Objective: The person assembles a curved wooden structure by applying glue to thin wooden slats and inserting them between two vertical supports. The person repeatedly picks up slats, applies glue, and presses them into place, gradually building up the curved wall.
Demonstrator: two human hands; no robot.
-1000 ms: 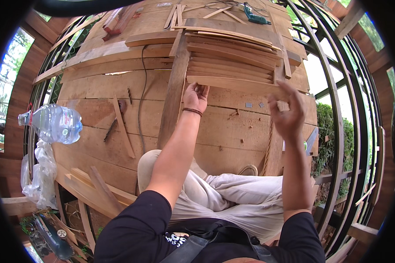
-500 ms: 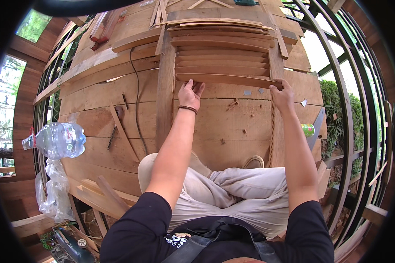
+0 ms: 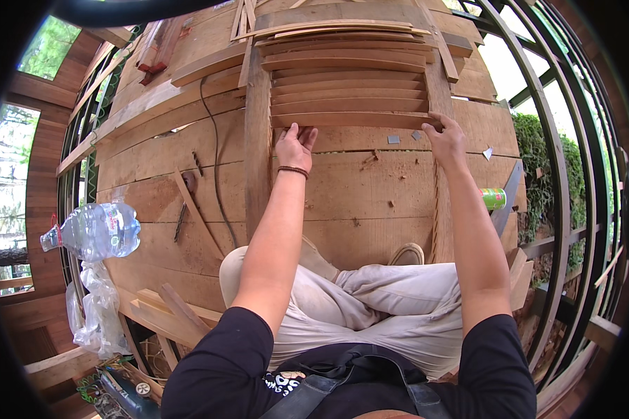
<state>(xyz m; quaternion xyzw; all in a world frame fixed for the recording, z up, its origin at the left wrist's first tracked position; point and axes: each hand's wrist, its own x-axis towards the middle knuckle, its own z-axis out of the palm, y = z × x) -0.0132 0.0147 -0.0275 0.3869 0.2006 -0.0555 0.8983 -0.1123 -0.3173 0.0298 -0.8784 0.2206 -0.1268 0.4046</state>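
Observation:
A wooden louvre frame (image 3: 258, 150) lies in front of me with several thin brown slats (image 3: 349, 75) set crosswise between its two uprights. The nearest wooden slat (image 3: 349, 119) spans the gap, its ends close to the inner sides of the uprights. At its left end, my left hand (image 3: 295, 148) has thumb and fingertips on the near edge, fingers curled. My right hand (image 3: 446, 143) pinches the other end beside the right upright (image 3: 442, 202). The exact seating of the slat's ends is hidden by my fingers.
Loose wood strips (image 3: 328, 29) lie across the frame's far end. On the plank floor are a drill bit (image 3: 180, 222), a black cable (image 3: 218, 150), a green can (image 3: 493, 199) and a saw blade (image 3: 511, 192). A large plastic bottle (image 3: 98, 232) lies at left.
The slat has moved slightly away from me and sits straighter across the frame. Its right end, earlier over the right upright, is now near that upright's inner side. Both hands moved with it.

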